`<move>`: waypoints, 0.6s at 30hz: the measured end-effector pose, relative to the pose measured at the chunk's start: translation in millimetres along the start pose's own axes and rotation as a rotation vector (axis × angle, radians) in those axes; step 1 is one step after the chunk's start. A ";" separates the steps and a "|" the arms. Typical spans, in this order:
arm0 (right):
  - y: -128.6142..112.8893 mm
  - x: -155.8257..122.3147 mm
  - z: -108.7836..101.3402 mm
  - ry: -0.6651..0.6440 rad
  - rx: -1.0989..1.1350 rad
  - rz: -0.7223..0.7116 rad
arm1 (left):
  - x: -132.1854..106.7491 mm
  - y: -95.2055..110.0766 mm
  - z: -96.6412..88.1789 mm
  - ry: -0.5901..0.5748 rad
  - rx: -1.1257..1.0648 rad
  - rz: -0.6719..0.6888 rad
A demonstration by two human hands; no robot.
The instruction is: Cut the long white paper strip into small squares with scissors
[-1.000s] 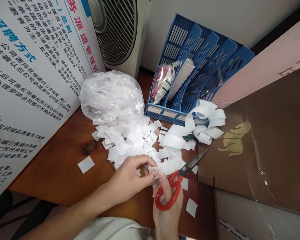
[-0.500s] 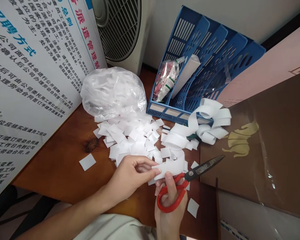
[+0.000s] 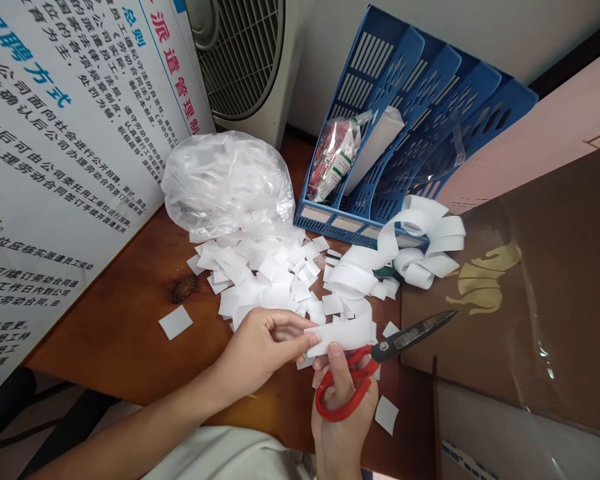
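Brown wood makes the table (image 3: 110, 340), which runs under everything; along its left side stands a printed board (image 3: 45, 200), and at the right of the frame a brown box (image 3: 560, 267) closes the other side. Blue file rack (image 3: 437, 77) is at the upper right, and below it lie long white curls (image 3: 437, 250). Clear plastic bag (image 3: 227, 180) sits behind a pile of white squares (image 3: 257, 277), in the centre. Near the lower centre, the left hand (image 3: 265, 350) has thumb and fingers pinched on the end of a white strip (image 3: 343, 333). Close beside it, the right hand (image 3: 344, 393) is closed around red-handled scissors (image 3: 380, 351) – its thumb presses the strip too. The blades point away to the right, probably so the fingers can steady the strip safely. Their tip reaches over the box edge, so room there seems small; more open wood lies left, around a single square (image 3: 175, 323) – well apart from the pile.
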State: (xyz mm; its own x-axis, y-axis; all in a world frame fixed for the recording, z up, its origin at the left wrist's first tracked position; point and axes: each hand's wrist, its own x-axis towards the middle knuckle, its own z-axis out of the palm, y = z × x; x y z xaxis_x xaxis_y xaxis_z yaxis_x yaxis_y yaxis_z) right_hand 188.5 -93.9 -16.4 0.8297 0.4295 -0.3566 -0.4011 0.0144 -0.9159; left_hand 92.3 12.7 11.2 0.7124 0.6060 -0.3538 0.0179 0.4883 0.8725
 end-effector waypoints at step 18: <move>2.8 -8.1 -80.3 -0.061 -0.461 0.066 | -8.2 5.4 -27.5 0.131 0.140 -0.052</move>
State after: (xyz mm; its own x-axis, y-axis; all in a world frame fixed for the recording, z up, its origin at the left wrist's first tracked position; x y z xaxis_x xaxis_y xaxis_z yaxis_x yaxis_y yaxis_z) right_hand 211.8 -169.9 -30.9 0.7785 0.4684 -0.4178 -0.2263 -0.4115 -0.8829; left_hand 67.3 27.6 9.6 0.6111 0.6630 -0.4325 0.1560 0.4348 0.8869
